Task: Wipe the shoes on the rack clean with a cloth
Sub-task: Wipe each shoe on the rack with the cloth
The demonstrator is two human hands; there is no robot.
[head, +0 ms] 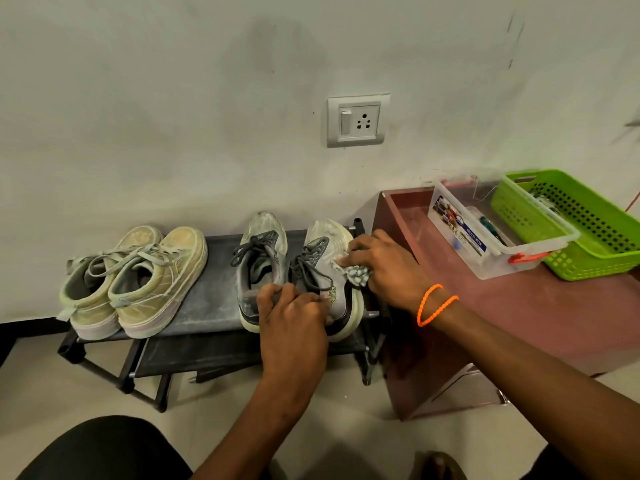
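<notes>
A low black shoe rack stands against the wall with two pairs on its top shelf. A dusty cream pair of sneakers sits at the left. At the right is a grey pair of running shoes with dark laces, a left one and a right one. My left hand grips the heel of the right grey shoe. My right hand holds a crumpled patterned cloth and presses it against that shoe's outer side near the toe.
A dark red low table stands right of the rack, carrying a clear plastic box with a red latch and a green perforated basket. A wall socket sits above the rack. My dark-clad knee is at the bottom left.
</notes>
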